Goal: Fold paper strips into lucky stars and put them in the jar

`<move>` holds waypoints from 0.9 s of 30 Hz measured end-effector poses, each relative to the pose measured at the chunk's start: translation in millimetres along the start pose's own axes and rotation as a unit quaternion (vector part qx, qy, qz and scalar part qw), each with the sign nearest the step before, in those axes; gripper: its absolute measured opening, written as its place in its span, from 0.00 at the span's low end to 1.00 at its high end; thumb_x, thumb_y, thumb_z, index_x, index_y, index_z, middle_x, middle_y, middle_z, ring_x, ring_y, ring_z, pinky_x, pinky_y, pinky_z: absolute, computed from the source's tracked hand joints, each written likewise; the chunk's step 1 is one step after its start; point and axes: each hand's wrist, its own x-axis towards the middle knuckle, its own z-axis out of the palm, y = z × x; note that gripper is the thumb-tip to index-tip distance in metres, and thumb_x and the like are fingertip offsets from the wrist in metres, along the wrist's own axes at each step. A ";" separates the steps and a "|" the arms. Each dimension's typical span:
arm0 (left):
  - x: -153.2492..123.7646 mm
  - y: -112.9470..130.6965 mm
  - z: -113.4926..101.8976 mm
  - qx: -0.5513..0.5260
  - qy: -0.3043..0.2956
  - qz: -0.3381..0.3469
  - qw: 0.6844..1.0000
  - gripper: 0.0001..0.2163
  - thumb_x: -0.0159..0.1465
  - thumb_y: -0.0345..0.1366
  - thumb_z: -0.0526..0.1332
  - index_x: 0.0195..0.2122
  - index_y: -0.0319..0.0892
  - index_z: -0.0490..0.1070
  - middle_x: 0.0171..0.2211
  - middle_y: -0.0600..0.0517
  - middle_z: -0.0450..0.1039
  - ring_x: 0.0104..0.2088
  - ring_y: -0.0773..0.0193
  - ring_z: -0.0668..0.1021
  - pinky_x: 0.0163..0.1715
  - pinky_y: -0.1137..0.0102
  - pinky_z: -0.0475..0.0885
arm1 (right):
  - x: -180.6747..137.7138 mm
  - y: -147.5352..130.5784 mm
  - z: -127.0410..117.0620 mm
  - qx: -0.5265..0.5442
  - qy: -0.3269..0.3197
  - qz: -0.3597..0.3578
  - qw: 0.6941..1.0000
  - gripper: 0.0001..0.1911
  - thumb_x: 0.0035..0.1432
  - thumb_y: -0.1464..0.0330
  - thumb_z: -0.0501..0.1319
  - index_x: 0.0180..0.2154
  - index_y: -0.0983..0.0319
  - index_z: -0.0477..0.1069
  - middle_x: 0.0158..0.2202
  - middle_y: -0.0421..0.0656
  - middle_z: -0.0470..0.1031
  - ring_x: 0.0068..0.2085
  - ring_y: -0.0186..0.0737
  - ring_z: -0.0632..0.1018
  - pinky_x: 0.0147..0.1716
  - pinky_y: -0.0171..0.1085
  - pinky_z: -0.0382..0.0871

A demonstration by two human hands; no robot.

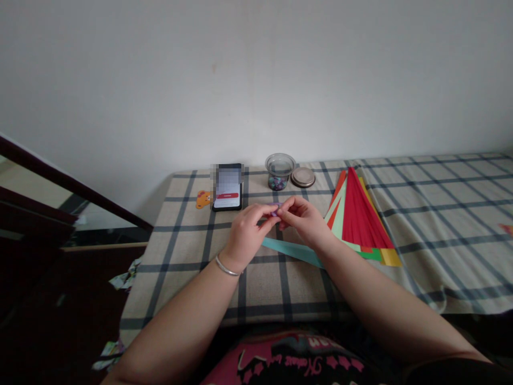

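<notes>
The person's left hand [246,227] and right hand [300,215] meet above the middle of the table [184,235], each pinching a small purple piece [274,213] between thumb and fingertips; the fingers cover most of it, so its shape cannot be made out. Just nearer lies a light blue strip [290,251], its right end hidden by the right forearm. That arm also covers the near left corner of a fan of coloured strips [358,214] on the right. On the far side, a clear tub [280,167] holds small coloured bits too small to identify, beside a round lid [303,176]. Left of these, a phone [226,202] has its upper screen blurred out.
</notes>
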 end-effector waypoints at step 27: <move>0.9 0.1 -0.8 0.022 0.001 0.011 1.000 0.05 0.59 0.30 0.65 0.37 0.41 0.71 0.32 0.52 0.77 0.33 0.65 0.79 0.36 0.70 0.75 | -1.1 0.8 1.5 0.042 0.005 0.035 0.998 0.20 0.39 0.56 0.72 0.25 0.61 0.68 0.23 0.36 0.71 0.25 0.30 0.70 0.27 0.32 0.66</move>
